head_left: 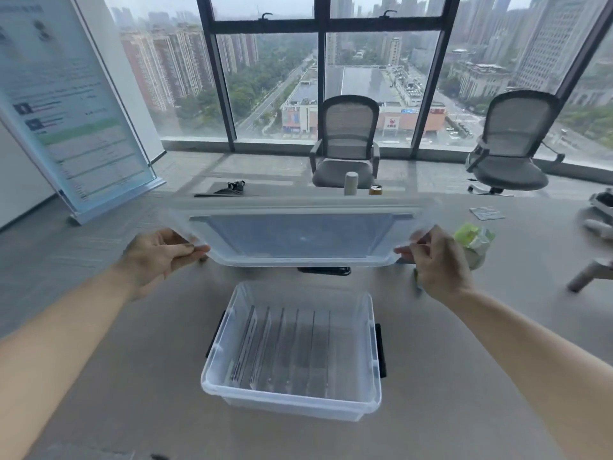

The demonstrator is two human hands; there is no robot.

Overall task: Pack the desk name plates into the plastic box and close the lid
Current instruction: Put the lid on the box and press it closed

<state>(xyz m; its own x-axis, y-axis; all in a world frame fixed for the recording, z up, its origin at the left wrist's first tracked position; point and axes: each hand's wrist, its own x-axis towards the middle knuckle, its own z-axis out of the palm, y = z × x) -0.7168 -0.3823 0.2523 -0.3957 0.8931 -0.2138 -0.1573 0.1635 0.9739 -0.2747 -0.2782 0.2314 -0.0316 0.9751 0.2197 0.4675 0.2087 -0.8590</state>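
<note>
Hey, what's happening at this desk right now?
A person is holding a clear plastic lid in the air with both hands, the left hand on one end and the right hand on the other. Below it on the table sits the open plastic box, with clear name plates already standing in a row inside. The lid is not on the box yet.

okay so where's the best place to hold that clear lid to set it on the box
By its two short ends, one hand from each side, as the left hand and right hand do now. The lid is wide, flat and flexible, so end grips keep it level above the box.
</note>
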